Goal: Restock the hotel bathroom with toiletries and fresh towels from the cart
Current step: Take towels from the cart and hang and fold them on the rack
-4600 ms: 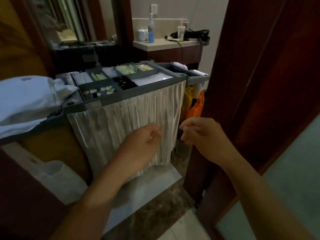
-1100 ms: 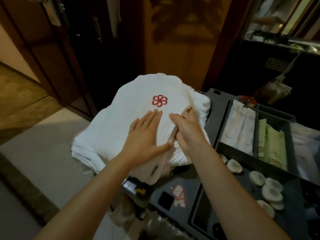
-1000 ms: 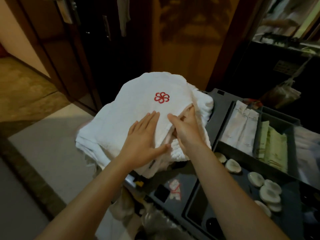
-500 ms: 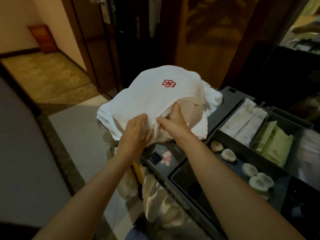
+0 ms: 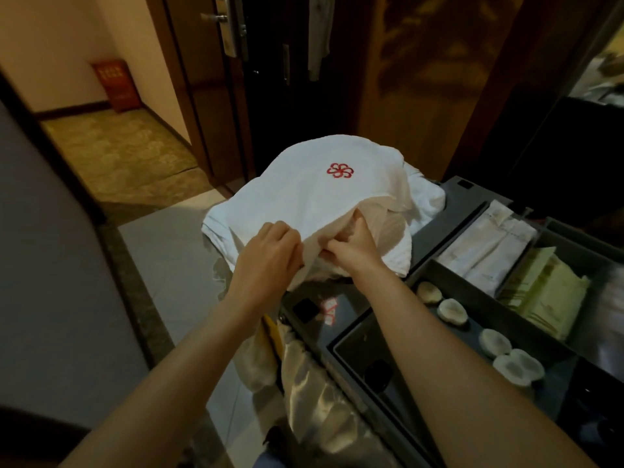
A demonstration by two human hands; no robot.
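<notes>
**Asker:** Where are the towels?

**Me:** At the centre of the frame. A mound of folded white towels (image 5: 426, 201) sits on the end of the grey cart (image 5: 456, 211). The top towel (image 5: 304, 201) shows a red flower emblem (image 5: 340, 170).

**Asker:** And your hands?

**Me:** My left hand (image 5: 270, 255) grips the top towel's near edge, fingers (image 5: 288, 238) curled over the fold. My right hand (image 5: 353, 248) pinches a beige layer (image 5: 381, 221) just beneath. I think I'm parting the stack to pull out fresh towels for the bathroom.

**Asker:** Any toiletries?

**Me:** Yes, at the lower right, sorted into the cart's compartments for quick picking. There are round soaps (image 5: 452, 310), green packets (image 5: 540, 295) and white sachets (image 5: 489, 244), none of them in my hands.
</notes>
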